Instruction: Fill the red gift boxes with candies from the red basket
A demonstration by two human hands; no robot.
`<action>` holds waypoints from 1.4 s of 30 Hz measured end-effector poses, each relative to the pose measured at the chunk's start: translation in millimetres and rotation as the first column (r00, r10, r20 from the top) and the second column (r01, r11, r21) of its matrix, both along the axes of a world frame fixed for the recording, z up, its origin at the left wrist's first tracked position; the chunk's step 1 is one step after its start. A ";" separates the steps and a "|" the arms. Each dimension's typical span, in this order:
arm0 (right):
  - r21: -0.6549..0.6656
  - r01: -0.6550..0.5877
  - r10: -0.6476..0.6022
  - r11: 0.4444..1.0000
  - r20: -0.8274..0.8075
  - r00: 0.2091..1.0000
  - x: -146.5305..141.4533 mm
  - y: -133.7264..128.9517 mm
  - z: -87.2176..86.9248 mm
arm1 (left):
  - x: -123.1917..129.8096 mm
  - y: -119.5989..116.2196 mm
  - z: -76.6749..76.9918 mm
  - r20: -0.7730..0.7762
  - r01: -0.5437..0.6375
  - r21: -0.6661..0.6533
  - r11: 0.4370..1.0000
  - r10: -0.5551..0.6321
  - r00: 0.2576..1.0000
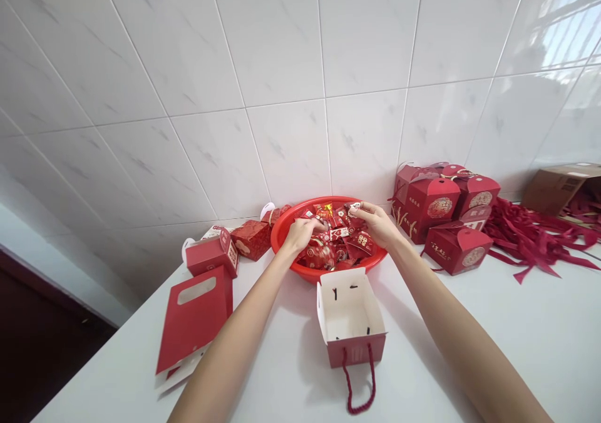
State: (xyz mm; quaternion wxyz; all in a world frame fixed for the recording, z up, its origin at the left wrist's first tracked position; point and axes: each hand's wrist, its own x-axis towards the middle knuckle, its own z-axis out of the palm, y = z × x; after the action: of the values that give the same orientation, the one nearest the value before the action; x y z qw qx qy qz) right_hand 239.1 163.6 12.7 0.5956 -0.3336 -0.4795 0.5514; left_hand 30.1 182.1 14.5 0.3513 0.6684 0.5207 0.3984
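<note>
A round red plastic basket (305, 273) stands against the wall, filled with red wrapped candies (320, 252). My left hand (303, 232) reaches over its left side, with fingers curled down among the wrappers; what they grip is hidden. At the basket's right side my right hand (378, 223) pinches a small white-and-red wrapped candy (355, 209) between thumb and fingers. In front of the basket sits an open gift box (357, 353), white inside and bare, with a dark red rope handle (350, 388) hanging toward me.
Flat red box blanks (192, 323) and small red boxes (213, 254) lie at the left. To the right are several closed red gift boxes (434, 204), a heap of dark red ribbons (521, 235) and a cardboard box (556, 185). White table (530, 335), tiled wall behind.
</note>
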 end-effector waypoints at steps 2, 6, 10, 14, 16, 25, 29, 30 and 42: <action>0.001 0.031 -0.031 1.000 -0.019 0.999 0.4 1.3 -0.3 | -3.4 4.2 -1.2 -0.130 -0.109 0.022 0.994 0.111 0.985; -0.012 0.060 -0.060 0.998 -0.036 0.998 0.5 2.2 -0.6 | -9.9 12.7 -4.8 -0.497 -0.148 0.087 0.985 0.172 0.850; -0.002 0.068 -0.069 0.998 -0.024 0.997 -0.7 3.4 -1.9 | -8.0 20.0 -7.5 -0.619 0.078 0.103 0.992 0.003 0.785; 0.030 0.083 -0.084 0.996 0.015 0.996 -2.0 5.8 -3.7 | -0.9 26.6 -7.8 -0.750 0.290 0.057 0.955 -0.151 0.645; 0.042 0.084 -0.085 0.996 0.026 0.996 -2.3 7.0 -4.7 | 1.6 28.3 -7.5 -0.767 0.305 0.032 0.952 -0.172 0.619; 0.048 0.032 -0.035 0.998 0.064 0.997 -2.7 5.8 -5.1 | 0.8 23.4 -8.0 -0.326 0.306 0.168 0.937 -0.240 0.914; 0.037 0.008 -0.010 0.999 0.063 0.998 -3.2 3.3 -3.8 | 2.4 23.2 -3.6 -0.020 0.266 0.300 0.916 -0.273 0.962; 0.026 0.001 -0.003 1.000 0.056 0.998 -3.4 2.6 -3.4 | 2.8 22.4 -2.0 0.017 0.269 0.306 0.913 -0.288 0.957; 0.052 0.169 -0.165 0.984 -0.083 0.983 -2.6 2.8 -0.8 | 3.4 12.9 -0.9 -0.187 0.370 0.096 0.924 -0.349 0.918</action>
State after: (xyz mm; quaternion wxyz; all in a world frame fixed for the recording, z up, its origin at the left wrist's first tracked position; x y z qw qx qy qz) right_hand 236.5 166.4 12.0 0.6676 -0.3332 -0.4422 0.4978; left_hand 33.5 194.9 13.6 0.3298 0.8050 0.3895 0.3025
